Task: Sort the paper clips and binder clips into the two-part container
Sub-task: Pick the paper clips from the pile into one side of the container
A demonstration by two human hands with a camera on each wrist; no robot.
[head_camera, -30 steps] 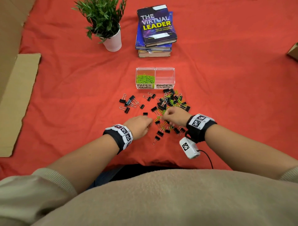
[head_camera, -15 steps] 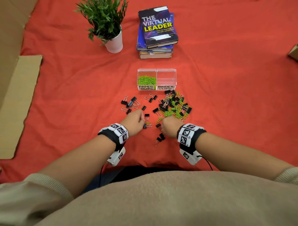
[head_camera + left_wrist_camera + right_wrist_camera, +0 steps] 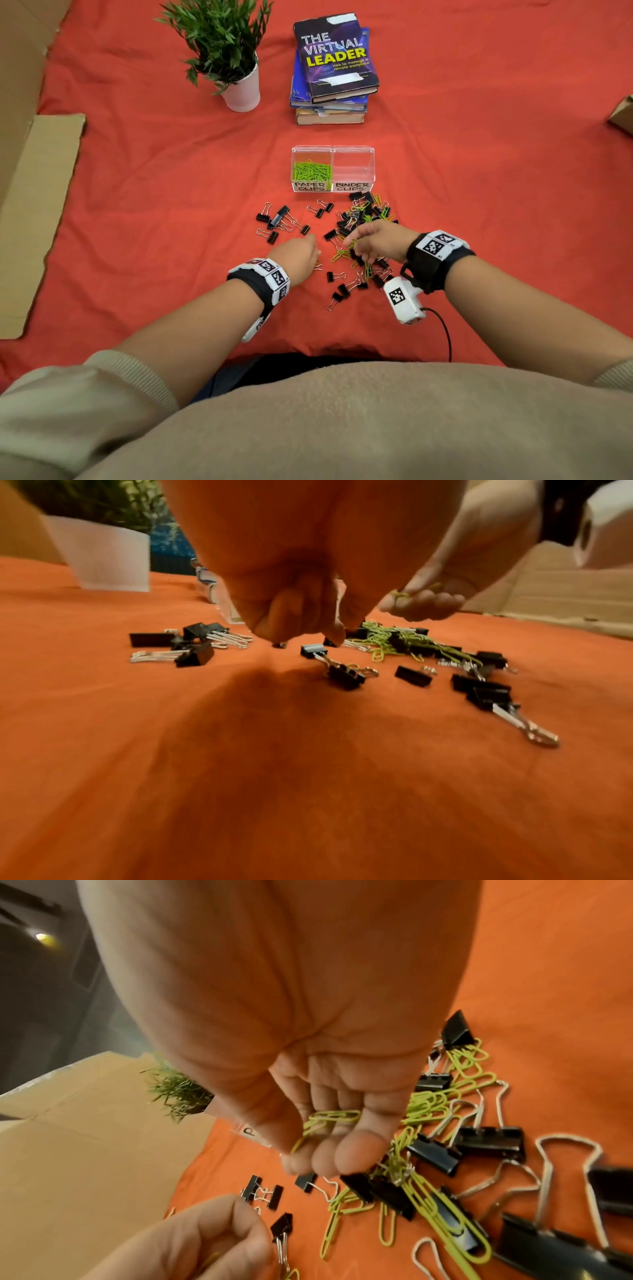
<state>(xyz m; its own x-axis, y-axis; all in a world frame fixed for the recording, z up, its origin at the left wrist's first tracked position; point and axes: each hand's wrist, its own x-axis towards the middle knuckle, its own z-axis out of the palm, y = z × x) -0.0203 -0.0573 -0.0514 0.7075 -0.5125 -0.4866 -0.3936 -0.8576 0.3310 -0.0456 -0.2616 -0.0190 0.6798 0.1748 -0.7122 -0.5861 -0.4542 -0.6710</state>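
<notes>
The clear two-part container (image 3: 352, 149) stands on the red cloth; its left part holds green paper clips (image 3: 311, 170), its right part, labelled binder clips, holds nothing. In front lies a mixed pile (image 3: 363, 214) of black binder clips and green paper clips. More binder clips (image 3: 274, 222) lie apart to the left. My right hand (image 3: 352, 248) hovers over the pile and grips a few green paper clips (image 3: 334, 1115) in curled fingers. My left hand (image 3: 317, 255) is a loose fist beside it, low over the cloth; a sliver of green shows between its fingers (image 3: 222, 1237).
A potted plant (image 3: 239, 92) and a stack of books (image 3: 334, 65) stand behind the container. Flat cardboard (image 3: 37, 212) lies along the left edge. A box corner (image 3: 621, 114) shows at the far right. A black cable (image 3: 442, 329) trails from the right wrist.
My right hand has moved forward from the near edge of the pile to above its middle, with green paper clips in it. The left hand has shifted slightly right.
</notes>
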